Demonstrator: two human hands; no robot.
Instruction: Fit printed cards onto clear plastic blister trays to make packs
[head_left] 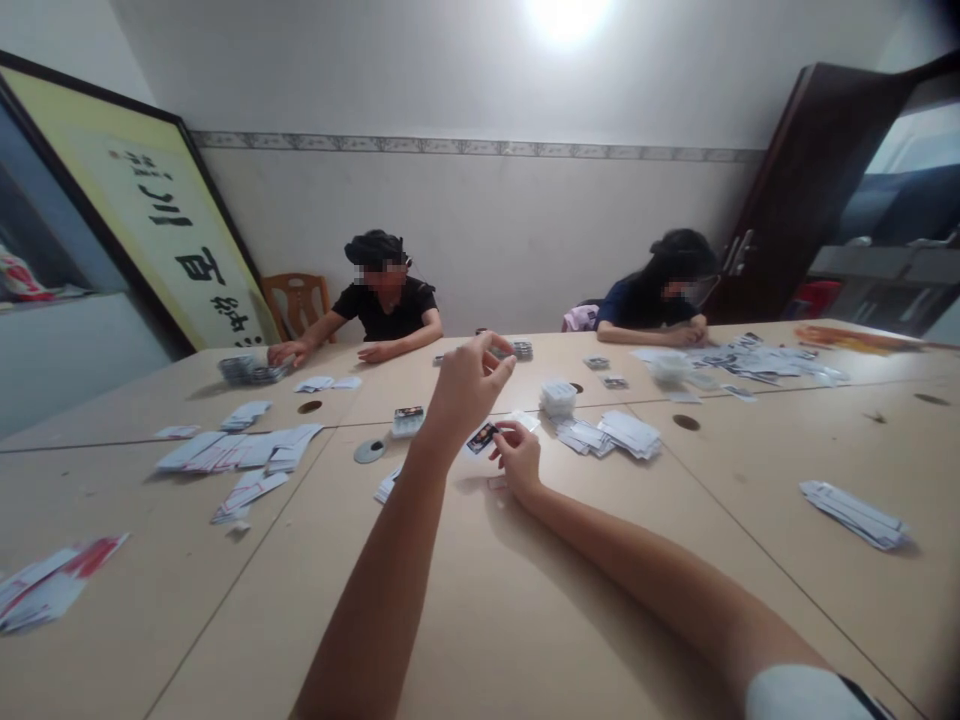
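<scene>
My left hand (474, 382) is raised above the table in the middle of the view. Its fingers are curved with a gap to the thumb, and I see nothing held between them. Lower and to the right, my right hand (519, 458) pinches the edge of a small dark printed card (482, 437) between thumb and fingers. A clear sleeve or slip (525, 421) lies just behind the right hand. Left of the card stands a clear box (407, 424) with a similar dark card on top. White slips (387, 486) are partly hidden behind my left forearm.
Stacked clear cases (558, 398) and white paper slips (630, 434) lie to the right. More paper piles (240, 450) spread on the left. A bundle (853, 514) lies far right. Two people sit across the table (600, 620), which has cable holes (686, 423).
</scene>
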